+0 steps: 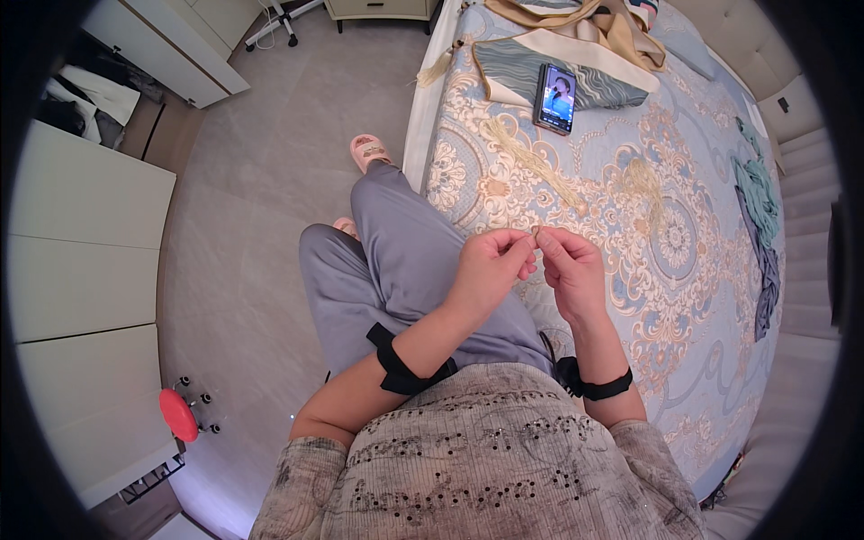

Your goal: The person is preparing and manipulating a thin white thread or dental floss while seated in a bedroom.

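Observation:
My left hand [489,266] and my right hand [572,270] meet fingertip to fingertip above the edge of the bed. Pinched between both thumbs and forefingers is a small tan strand [536,231], mostly covered by the fingers; its exact kind is too small to tell. Beyond my hands, a bundle of pale gold tassel threads [540,165] stretches across the patterned bedspread [702,283]. To its right lies a looser bundle of similar threads [644,189]. A smartphone [556,99] with a lit screen rests farther up, partly on a grey-green and cream patterned cloth [513,64].
More tan fabric [607,34] and a tassel [439,64] are at the bed's far end. Crumpled teal clothing [757,196] lies along the right side. On the left are an open wardrobe [94,101] and a red wheeled stool [179,414]. My legs [398,236] hang over the bed's left edge.

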A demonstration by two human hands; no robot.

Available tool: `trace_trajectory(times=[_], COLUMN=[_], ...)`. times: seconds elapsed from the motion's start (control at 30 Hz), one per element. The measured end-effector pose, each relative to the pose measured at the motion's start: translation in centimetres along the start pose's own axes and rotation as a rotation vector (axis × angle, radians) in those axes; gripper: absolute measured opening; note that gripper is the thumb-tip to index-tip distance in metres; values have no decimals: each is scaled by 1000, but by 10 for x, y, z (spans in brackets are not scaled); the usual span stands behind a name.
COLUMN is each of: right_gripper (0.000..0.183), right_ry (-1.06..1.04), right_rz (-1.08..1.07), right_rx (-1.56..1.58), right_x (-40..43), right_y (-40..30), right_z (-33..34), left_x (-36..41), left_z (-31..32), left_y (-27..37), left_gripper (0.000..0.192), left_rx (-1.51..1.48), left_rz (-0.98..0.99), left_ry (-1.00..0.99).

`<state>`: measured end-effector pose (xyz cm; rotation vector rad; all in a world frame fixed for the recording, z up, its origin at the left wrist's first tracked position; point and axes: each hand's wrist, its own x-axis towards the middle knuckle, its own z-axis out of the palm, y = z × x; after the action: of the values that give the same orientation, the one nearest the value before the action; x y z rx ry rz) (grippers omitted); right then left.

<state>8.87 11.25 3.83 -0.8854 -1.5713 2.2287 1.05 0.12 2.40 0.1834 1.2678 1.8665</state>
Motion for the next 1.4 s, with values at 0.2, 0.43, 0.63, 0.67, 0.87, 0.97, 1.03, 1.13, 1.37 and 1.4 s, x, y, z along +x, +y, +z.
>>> trace_trajectory(times=[0.2,0.43,0.63,0.67,0.87,0.97,1.03,1.13,1.37,1.4], right_gripper=[13,10,8,8,10,11,11,11,19,19], right_ry=[7,35,44,60,87,97,100,71,-57,-57], right_rz=[-10,-139,-377,-403,-441,-427,-427,-414,-55,-54], right_rx=[-2,-198,-353,-422,-480,-407,-420,-437,-141,-141], right_x=[0,-3,0,-1,-5,-7,-6,-1,0,-1], right_y=[1,-1,9,7,4,4,1,2,-2,-2], right_z=[2,9,9,11,15,19,19,13,8,8], left_x=[-1,-2,-3,-3,1,1,-2,-2,-3,-3], left_z=[-1,-3,-2,-3,-8,-7,-5,-5,-8,-8], left_y=[0,10,12,11,1,2,3,2,5,5], left_gripper=[16,20,19,19,17,15,13,12,12,12], left_rx=[-16,-100,-242,-242,-232,-226,-165,-151,-120,-101], left_rz=[-32,-86,-129,-129,-58,-20,-19,5,19,25], left_ry=[9,67,51,52,18,-5,7,-7,-26,-27])
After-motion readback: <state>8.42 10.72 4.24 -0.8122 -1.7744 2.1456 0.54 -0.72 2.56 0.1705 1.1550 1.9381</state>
